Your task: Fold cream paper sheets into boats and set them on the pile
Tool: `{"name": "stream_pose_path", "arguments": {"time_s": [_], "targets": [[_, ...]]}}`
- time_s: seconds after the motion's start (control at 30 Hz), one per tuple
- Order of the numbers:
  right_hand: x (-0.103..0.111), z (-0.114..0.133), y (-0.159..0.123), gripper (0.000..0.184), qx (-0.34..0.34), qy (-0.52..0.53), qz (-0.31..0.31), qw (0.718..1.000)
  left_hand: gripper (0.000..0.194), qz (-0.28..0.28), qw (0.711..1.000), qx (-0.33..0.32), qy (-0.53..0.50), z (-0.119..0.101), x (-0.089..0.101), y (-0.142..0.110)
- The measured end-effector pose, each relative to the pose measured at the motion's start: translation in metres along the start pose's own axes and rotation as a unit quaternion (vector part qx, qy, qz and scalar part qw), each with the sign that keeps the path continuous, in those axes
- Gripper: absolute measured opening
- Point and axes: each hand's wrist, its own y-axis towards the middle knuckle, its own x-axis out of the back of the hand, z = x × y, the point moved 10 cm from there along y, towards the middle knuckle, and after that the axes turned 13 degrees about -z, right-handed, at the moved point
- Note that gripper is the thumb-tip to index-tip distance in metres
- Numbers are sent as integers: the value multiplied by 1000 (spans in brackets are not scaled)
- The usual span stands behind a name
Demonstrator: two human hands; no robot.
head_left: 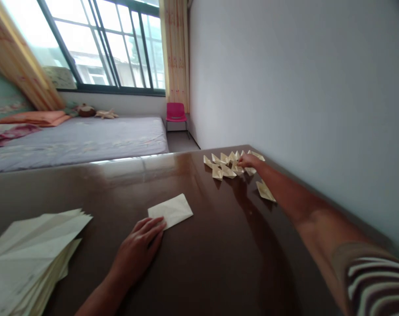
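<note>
My left hand [142, 241] lies flat on the table with its fingers stretched out. Its fingertips rest on the near left corner of a folded cream paper rectangle [173, 210]. Far out to the right, my right hand [247, 161] is among a group of folded paper boats [217, 172]. Its fingers are pinched at the top of one paper boat [238, 167], which stands on the table. Another paper boat [266, 192] sits apart from the group, beside my right forearm.
A thick stack of creased paper sheets [31, 254] lies at the left of the glossy brown table [199, 272]. A white wall [285, 87] runs along the table's right side. Beyond the table are a bed [120, 136] and a pink chair [176, 113].
</note>
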Motion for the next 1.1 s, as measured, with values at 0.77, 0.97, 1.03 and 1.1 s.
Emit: {"name": "stream_pose_path", "arguments": {"time_s": [0.77,0.97,1.03,1.1], "targets": [[-20,307,-164,30,459,59,-10,886,28,70,996,-20,61,-18,5,13],[-12,286,-159,23,336,58,-75,937,28,8,999,-23,47,-11,15,15],[-8,286,-176,24,327,61,-111,936,29,-24,997,-58,39,-22,22,14],[-4,284,-191,23,348,89,-121,925,26,-2,996,-92,19,-34,20,11]]}}
